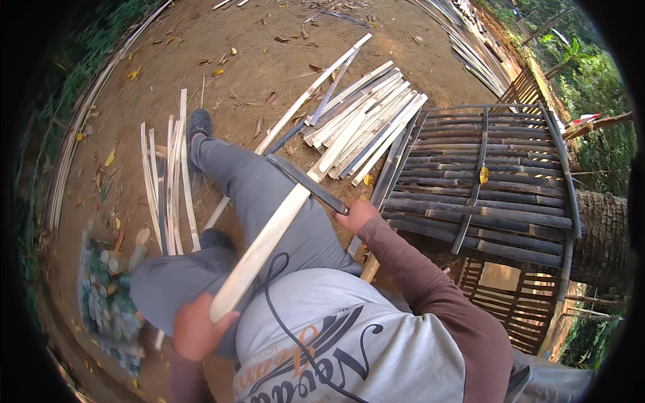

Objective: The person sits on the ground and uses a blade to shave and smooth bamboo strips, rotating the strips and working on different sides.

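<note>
A long pale bamboo strip (pixel 263 254) lies slantwise across my lap, its near end by my waist and its far end over a pile of similar strips. My left hand (pixel 196 326) is closed round the near end. In my right hand (pixel 359 219) is the handle of a long dark-bladed knife (pixel 314 188), the fingers wrapped round it. The blade lies across the strip near its middle, over my thigh, pointing to the far left. The handle is mostly hidden in the fist.
The strip pile (pixel 383 117) rests on bare earth ahead. More strips (pixel 176 195) lean beside my left leg. A slatted bamboo platform (pixel 500 191) stands to the right. Plastic bottles (pixel 111 309) lie at lower left. A dark cord (pixel 285 326) hangs over my shirt.
</note>
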A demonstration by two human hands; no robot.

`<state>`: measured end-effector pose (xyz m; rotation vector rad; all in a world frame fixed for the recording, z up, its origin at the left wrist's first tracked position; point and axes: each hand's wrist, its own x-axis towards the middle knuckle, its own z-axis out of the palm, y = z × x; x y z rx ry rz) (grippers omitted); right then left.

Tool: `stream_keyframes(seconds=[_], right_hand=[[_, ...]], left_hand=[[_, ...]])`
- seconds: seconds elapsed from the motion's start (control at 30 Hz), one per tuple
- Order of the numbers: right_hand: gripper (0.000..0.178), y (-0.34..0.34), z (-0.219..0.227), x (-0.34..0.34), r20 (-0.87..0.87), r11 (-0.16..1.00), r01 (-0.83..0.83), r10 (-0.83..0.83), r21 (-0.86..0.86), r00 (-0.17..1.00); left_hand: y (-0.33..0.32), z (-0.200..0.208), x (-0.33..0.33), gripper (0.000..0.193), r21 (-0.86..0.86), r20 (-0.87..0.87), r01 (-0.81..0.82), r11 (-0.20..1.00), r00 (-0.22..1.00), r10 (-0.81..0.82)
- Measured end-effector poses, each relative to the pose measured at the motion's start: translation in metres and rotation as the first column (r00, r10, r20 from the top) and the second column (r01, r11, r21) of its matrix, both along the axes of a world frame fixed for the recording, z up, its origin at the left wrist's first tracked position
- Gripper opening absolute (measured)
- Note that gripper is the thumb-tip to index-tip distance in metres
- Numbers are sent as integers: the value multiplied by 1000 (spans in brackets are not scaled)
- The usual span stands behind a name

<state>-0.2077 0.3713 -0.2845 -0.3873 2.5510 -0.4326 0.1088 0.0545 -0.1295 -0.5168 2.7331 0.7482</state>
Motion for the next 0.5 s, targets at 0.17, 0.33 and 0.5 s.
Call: stream_keyframes(seconds=[0.17,0.33,0.5], right_hand=[[59,10,-11,20,-15,998,6,-7,-62,1000],[50,21,-73,17,79,995,55,-48,-89,996],[42,-3,-142,-35,78,972,137,-124,-193,989]], left_hand=[[8,2,2,51,-33,50,-29,999,998,31],[14,-2,1,50,-50,90,-5,999,996,9],[16,-1,2,48,-75,87,-7,997,996,14]])
